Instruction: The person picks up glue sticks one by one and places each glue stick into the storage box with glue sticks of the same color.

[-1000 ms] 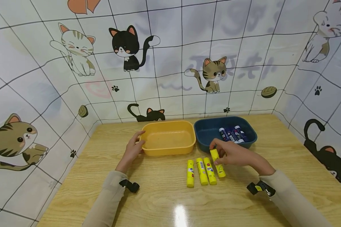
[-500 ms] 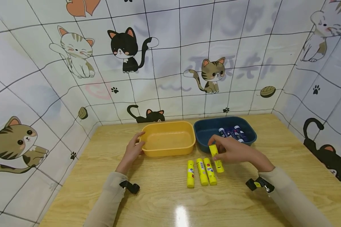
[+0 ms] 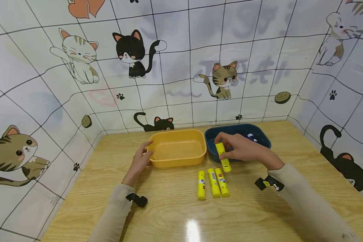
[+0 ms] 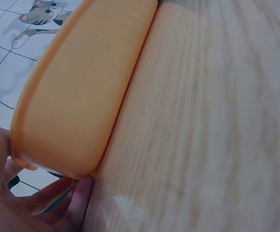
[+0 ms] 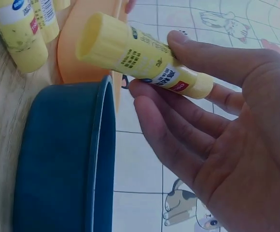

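My right hand (image 3: 243, 148) pinches a yellow glue stick (image 3: 222, 156) between thumb and fingers, held tilted above the near left edge of a dark blue tub (image 3: 211, 133). In the right wrist view the printed label of this glue stick (image 5: 145, 60) faces the camera. Two yellow glue sticks lie side by side on the table, and another yellow glue stick (image 3: 201, 185) lies just left of them. My left hand (image 3: 140, 161) grips the left end of a yellow tub (image 3: 178, 162). In the left wrist view its fingers (image 4: 84, 195) touch the tub's outer wall low down.
The tubs stand side by side against the back of the wooden table (image 3: 169, 205). Dark purple-blue sticks with white caps (image 3: 251, 136) lie in the blue tub, mostly hidden by my right hand. A cat-patterned sheet (image 3: 181, 67) rises behind and at both sides.
My right hand has lifted the glue stick off the row and carried it up and left, over the blue tub's near edge. The left hand stays on the yellow tub.
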Available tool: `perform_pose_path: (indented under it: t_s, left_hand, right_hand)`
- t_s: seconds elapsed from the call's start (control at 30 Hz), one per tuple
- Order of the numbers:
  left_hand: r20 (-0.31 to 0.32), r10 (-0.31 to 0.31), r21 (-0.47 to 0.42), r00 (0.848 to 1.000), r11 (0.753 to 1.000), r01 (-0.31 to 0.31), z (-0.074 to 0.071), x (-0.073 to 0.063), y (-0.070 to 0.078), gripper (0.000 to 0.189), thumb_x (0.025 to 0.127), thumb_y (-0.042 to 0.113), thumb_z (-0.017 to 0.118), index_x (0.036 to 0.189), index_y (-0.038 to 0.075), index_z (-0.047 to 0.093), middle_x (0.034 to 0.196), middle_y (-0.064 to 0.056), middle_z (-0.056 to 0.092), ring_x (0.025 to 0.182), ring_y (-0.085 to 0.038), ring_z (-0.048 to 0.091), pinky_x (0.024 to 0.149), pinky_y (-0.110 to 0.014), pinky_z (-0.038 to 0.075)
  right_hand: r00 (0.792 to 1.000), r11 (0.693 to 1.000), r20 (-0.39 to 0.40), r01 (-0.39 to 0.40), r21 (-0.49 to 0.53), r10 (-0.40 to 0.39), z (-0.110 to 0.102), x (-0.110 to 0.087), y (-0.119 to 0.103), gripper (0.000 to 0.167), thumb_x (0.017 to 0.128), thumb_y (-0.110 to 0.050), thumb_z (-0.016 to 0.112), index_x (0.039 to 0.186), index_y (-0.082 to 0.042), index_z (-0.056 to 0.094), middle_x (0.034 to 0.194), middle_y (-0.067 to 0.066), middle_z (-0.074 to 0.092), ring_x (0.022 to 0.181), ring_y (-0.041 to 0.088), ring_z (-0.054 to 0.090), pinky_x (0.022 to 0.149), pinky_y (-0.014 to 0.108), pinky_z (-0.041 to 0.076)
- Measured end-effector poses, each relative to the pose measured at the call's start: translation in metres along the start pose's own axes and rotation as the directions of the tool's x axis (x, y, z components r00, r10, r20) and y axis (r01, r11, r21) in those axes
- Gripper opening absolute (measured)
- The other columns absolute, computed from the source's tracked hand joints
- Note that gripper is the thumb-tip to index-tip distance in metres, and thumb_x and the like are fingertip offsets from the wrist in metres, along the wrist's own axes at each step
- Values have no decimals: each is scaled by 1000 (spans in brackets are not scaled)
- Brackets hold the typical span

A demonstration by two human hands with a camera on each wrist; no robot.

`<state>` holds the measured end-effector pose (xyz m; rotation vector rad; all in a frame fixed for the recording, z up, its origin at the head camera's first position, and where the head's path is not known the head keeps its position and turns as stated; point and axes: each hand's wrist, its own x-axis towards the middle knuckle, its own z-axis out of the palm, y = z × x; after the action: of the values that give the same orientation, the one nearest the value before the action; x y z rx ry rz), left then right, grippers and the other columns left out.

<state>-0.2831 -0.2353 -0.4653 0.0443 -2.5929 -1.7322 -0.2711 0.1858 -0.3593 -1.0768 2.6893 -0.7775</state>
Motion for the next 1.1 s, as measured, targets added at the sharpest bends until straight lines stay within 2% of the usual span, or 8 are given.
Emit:
perform_pose_path:
  t_s: [0.2,0.33,0.6,0.83,1.1]
  left_hand:
    - [0,1,3,1000,1000,-1,0,0,0,49,107,19,50,155,23,46,144,-26,48,118,-40,65,82,-38,65]
    - [2,-2,-1,1000,1000,2,0,0,-1,49,107,20,50,155,23,46,145,-26,48,118,-41,64,84,-40,64]
    - [-6,-3,-3,1000,1000,3,1,-1,1,49,106,19,50,155,24,47,142,-25,50,115,-39,66,81,-37,65]
    - [-11,-4,5,1000,1000,4,1,-1,0,49,106,18,50,155,24,46,143,-25,49,115,-38,65,81,-37,65]
    - [-12,-7,2,1000,1000,7,1,0,-2,49,106,19,49,155,25,46,143,-25,49,117,-38,65,82,-37,64]
  right_hand:
    - [999,999,12,44,-20,-43,-5,19,-5,50,91,-20,79,132,-9,52,94,-3,71,82,8,65,77,30,56]
    - [998,998,34,57,10,-57,-10,33,-10,52,93,-19,78,135,-6,51,99,2,72,86,11,68,77,31,58]
    - [996,993,60,56,106,-63,-18,61,-13,50,95,-16,75,136,-9,47,106,11,73,78,14,70,65,31,61]
    - [998,989,45,47,137,-54,-20,82,-16,47,94,-13,76,132,-11,48,108,14,72,92,23,74,71,39,64]
    - [997,992,65,39,124,-48,-20,101,-16,45,94,-13,75,129,-10,47,108,16,72,94,24,73,69,33,62]
